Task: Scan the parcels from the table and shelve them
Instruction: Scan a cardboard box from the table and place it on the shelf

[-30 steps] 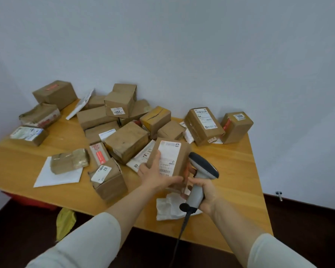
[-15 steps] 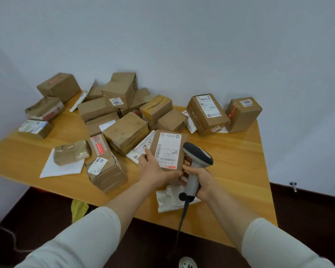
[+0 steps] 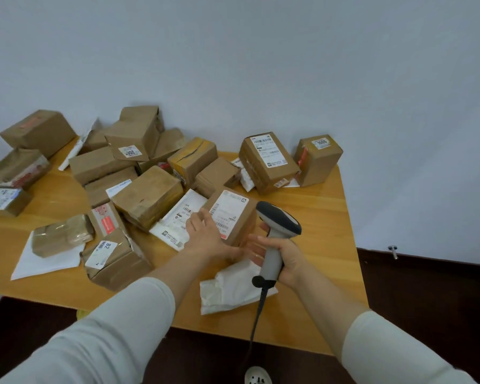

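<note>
Head: left hand [image 3: 205, 238] grips parcel [image 3: 232, 214] beside right hand [image 3: 287, 259] gripping scanner [image 3: 276, 234].

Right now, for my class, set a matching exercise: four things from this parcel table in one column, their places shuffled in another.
Things
1 barcode scanner
2 white mailer bag
3 box numbered 1006
4 tilted labelled parcel

Places
A far right corner of the table
B held in the left hand
C gripped in the right hand
D flat by the table's near edge

Pairs: 1-C, 2-D, 3-A, 4-B
</note>
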`<state>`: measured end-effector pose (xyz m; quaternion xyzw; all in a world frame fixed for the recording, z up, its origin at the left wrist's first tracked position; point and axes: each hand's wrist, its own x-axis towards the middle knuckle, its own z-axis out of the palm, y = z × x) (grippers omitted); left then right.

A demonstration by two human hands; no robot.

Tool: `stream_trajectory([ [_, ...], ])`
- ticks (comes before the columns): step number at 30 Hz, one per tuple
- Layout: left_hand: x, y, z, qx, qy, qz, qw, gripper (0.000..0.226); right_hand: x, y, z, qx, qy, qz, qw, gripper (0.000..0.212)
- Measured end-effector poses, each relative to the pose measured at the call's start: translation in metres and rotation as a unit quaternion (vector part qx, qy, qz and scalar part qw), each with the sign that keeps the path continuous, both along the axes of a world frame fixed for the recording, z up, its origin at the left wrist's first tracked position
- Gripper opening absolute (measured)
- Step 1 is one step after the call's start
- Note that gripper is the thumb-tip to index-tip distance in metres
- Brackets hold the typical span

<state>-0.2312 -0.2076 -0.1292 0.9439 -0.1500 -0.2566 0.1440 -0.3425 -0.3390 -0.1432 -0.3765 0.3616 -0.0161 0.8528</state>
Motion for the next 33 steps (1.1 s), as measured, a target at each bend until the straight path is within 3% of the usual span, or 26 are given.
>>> stream_trajectory([
  [4, 0.008, -0.015, -0.006, 0.030, 0.018, 0.042, 0.998, 0.145, -0.007, -0.012, -0.005, -0.009, 0.021, -0.016, 1.000, 0.034],
  [7, 0.018, -0.021, -0.010, 0.048, 0.018, 0.016, 0.999, 0.139, -0.014, -0.023, -0.011, -0.010, 0.035, -0.032, 0.999, 0.034],
  [9, 0.026, -0.026, -0.012, 0.058, 0.001, -0.074, 0.996, 0.135, -0.018, -0.031, -0.014, -0.022, 0.051, -0.048, 0.997, 0.034],
  [12, 0.038, -0.035, -0.009, 0.085, -0.023, -0.264, 0.961, 0.111, -0.020, -0.042, -0.016, -0.055, 0.079, -0.094, 0.991, 0.033],
  [15, 0.045, -0.041, -0.001, 0.083, -0.060, -0.326, 0.940, 0.088, -0.021, -0.053, -0.018, -0.099, 0.114, -0.124, 0.981, 0.035],
  [17, 0.040, -0.043, 0.001, 0.048, -0.103, -0.239, 0.964, 0.083, -0.020, -0.060, -0.017, -0.122, 0.126, -0.124, 0.977, 0.037],
  [19, 0.035, -0.043, -0.005, -0.005, -0.097, -0.045, 0.994, 0.072, -0.015, -0.067, -0.017, -0.134, 0.132, -0.118, 0.975, 0.041],
  [21, 0.028, -0.044, -0.009, -0.074, 0.025, 0.144, 0.987, 0.059, -0.007, -0.072, -0.013, -0.141, 0.135, -0.101, 0.976, 0.047],
  [23, 0.017, -0.049, -0.012, -0.163, 0.191, 0.250, 0.935, 0.054, 0.002, -0.074, -0.009, -0.146, 0.133, -0.072, 0.978, 0.051],
  [25, 0.008, -0.053, -0.014, -0.229, 0.282, 0.294, 0.884, 0.048, 0.008, -0.072, -0.006, -0.157, 0.133, -0.039, 0.978, 0.048],
  [27, 0.003, -0.058, -0.015, -0.266, 0.303, 0.313, 0.860, 0.044, 0.010, -0.069, -0.005, -0.174, 0.141, -0.009, 0.975, 0.046],
  [33, -0.006, -0.054, -0.015, -0.278, 0.305, 0.324, 0.851, 0.055, 0.009, -0.065, -0.005, -0.153, 0.125, 0.027, 0.980, 0.031],
])
